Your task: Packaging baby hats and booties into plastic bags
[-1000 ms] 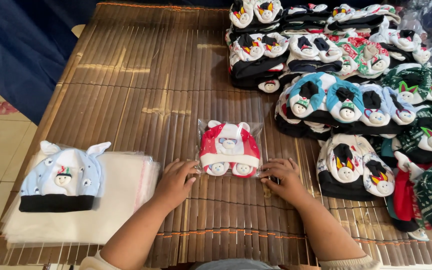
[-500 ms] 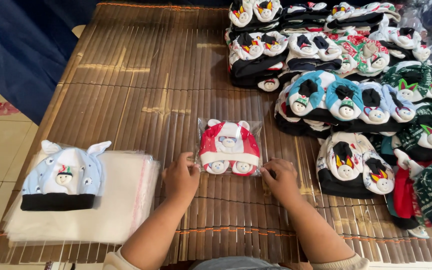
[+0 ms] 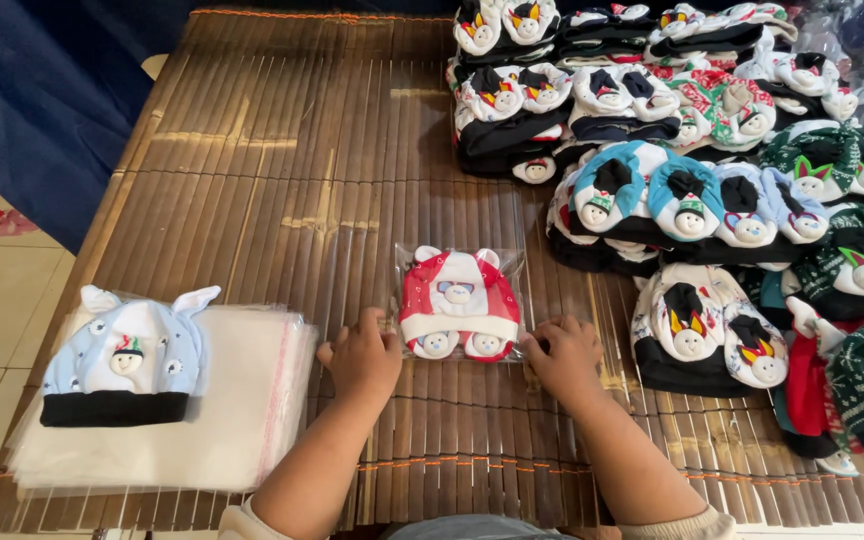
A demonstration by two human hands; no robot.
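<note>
A red-and-white knitted baby set in a clear plastic bag (image 3: 459, 303) is laid near the middle of the brown bamboo-slat mat (image 3: 252, 180). The bag's lower corners are pinched by the left hand (image 3: 362, 358) and the right hand (image 3: 564, 352). A light-blue eared hat (image 3: 127, 358) is seen on a stack of clear bags (image 3: 242, 420) at the mat's near left corner.

A light blue baby hat (image 3: 124, 358) with a black band lies on a stack of clear plastic bags (image 3: 222, 420) on the bamboo mat (image 3: 282, 160). Piles of baby hats (image 3: 712, 190) crowd the mat's right side.
</note>
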